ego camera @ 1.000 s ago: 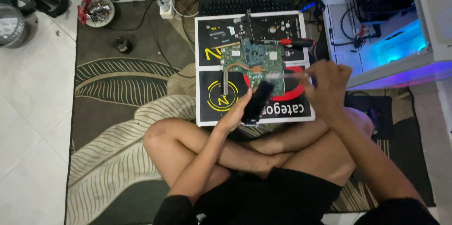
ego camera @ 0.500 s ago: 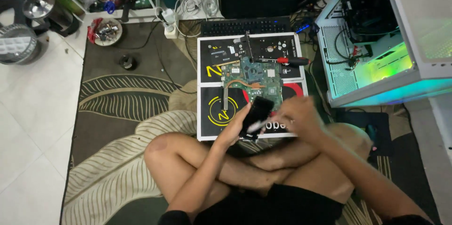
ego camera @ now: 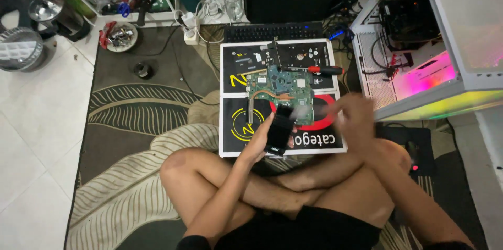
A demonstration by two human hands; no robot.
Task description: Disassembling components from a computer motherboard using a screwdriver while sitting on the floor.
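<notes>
1. Compared with the earlier frames, the right hand (ego camera: 355,116) is seen displaced to the right, off the black block (ego camera: 279,129) and away from the circuit board (ego camera: 283,95). It is motion-blurred; a pale smear beside it may be a cloth or wipe, but this cannot be told.
2. The left hand (ego camera: 262,142) is found where it was, wrapped around the lower part of the black block, which is held upright-tilted over the front edge of the mat (ego camera: 236,124).
3. Grip of the right hand: fingers partly curled; whether anything is held cannot be told.
4. Judgement: the work on the block is paused or between strokes, since only one hand is now on it.
5. Count, work area: one black block, one circuit board with a copper heat pipe, one red-handled screwdriver (ego camera: 320,70), two printed black mat panels.
6. Count, surroundings: one keyboard (ego camera: 277,31) behind the mat, one lit white computer case (ego camera: 445,61) at right, one mouse (ego camera: 414,150) by the right knee, one small round black object (ego camera: 142,69) on the rug (ego camera: 131,119).
7. The person is seated cross-legged on the floor.
</notes>
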